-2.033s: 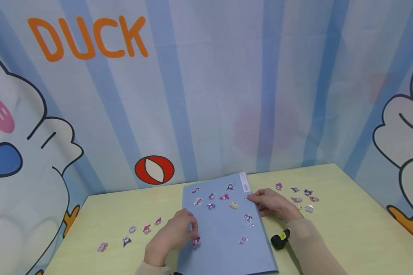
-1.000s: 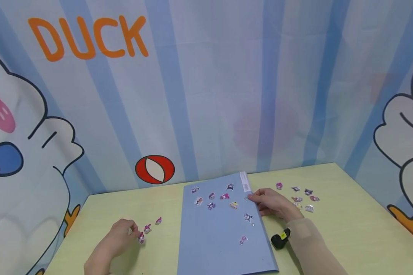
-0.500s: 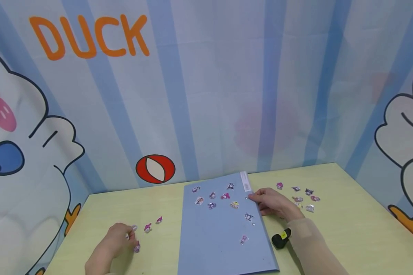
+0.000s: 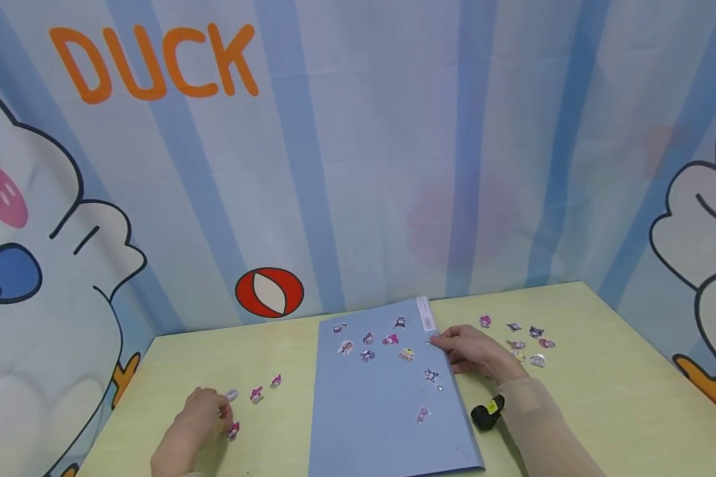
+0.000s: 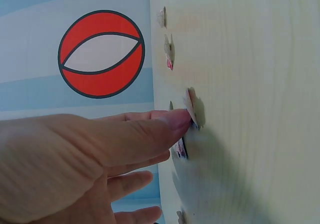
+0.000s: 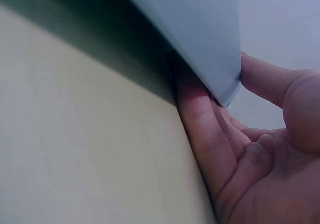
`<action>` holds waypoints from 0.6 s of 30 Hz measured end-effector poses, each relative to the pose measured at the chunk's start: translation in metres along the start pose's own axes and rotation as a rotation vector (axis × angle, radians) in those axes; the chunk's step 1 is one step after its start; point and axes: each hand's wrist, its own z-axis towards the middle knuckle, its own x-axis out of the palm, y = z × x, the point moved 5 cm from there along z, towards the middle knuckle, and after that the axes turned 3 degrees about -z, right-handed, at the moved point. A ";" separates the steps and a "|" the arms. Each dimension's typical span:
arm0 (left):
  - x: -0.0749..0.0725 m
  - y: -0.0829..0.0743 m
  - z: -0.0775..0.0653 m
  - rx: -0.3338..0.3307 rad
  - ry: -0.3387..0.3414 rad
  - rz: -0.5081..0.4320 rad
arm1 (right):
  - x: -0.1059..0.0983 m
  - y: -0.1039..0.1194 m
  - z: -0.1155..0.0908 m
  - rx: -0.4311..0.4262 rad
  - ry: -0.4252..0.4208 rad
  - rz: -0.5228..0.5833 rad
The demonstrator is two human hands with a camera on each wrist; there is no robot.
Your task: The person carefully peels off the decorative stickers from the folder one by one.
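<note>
My left hand is low over the left part of the table, its thumb and forefinger pinching a small pink character sticker. In the left wrist view, that sticker stands tilted at the thumb tip, close to the tabletop. Another sticker shows just below the fingers. My right hand grips the right edge of a blue folder, thumb on top and fingers underneath. The right wrist view shows this folder edge lifted off the table. Several stickers, including a yellow one, are on its cover.
Left of the folder lie loose stickers, among them a pale oval one and a pink one. Several more, such as a dark one, lie to the right. A striped curtain hangs behind the table.
My left hand has carried the pink sticker from the folder's lower left to the table on the left, then slightly lower. My right hand has stayed on the folder's edge.
</note>
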 end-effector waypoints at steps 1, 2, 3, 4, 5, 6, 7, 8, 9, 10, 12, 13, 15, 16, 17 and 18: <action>0.000 0.000 0.000 -0.007 -0.001 -0.004 | 0.000 0.000 0.000 0.003 -0.002 -0.001; 0.000 0.000 -0.001 -0.013 -0.003 -0.007 | 0.000 0.000 0.000 0.006 -0.005 0.000; -0.001 0.000 -0.001 -0.019 -0.003 -0.008 | 0.000 0.000 0.000 0.006 -0.006 -0.002; -0.001 0.000 -0.001 -0.023 -0.005 -0.008 | 0.000 0.000 0.000 0.008 -0.008 -0.003; -0.001 0.001 -0.001 -0.026 -0.007 -0.008 | 0.000 0.000 0.000 0.008 -0.010 -0.002; -0.001 0.001 -0.001 -0.031 -0.004 -0.005 | 0.000 0.000 0.000 0.011 -0.014 0.002; -0.001 0.002 -0.001 -0.037 0.001 -0.001 | 0.000 0.000 0.000 0.009 -0.015 0.000; -0.002 0.003 0.000 -0.045 0.006 -0.002 | 0.000 0.000 0.001 0.006 -0.016 -0.001; -0.002 0.003 0.001 -0.053 0.011 -0.003 | 0.000 0.000 0.000 0.004 -0.016 -0.001; -0.002 0.004 0.001 -0.062 0.018 -0.004 | 0.000 0.000 0.000 0.002 -0.016 -0.001; -0.001 0.006 0.002 -0.082 0.030 -0.012 | 0.000 0.001 0.000 -0.002 -0.016 0.000; -0.001 0.007 0.003 -0.090 0.033 -0.017 | 0.000 0.001 0.000 -0.002 -0.016 0.001; 0.000 0.008 0.004 -0.097 0.034 -0.022 | 0.000 0.001 0.000 -0.002 -0.015 0.005; 0.001 0.008 0.004 -0.101 0.035 -0.023 | 0.000 0.001 0.000 -0.002 -0.014 0.005; 0.001 0.009 0.004 -0.101 0.035 -0.025 | 0.000 0.001 0.000 0.000 -0.013 0.008; 0.002 0.009 0.005 -0.101 0.033 -0.025 | 0.000 0.001 0.000 0.000 -0.012 0.008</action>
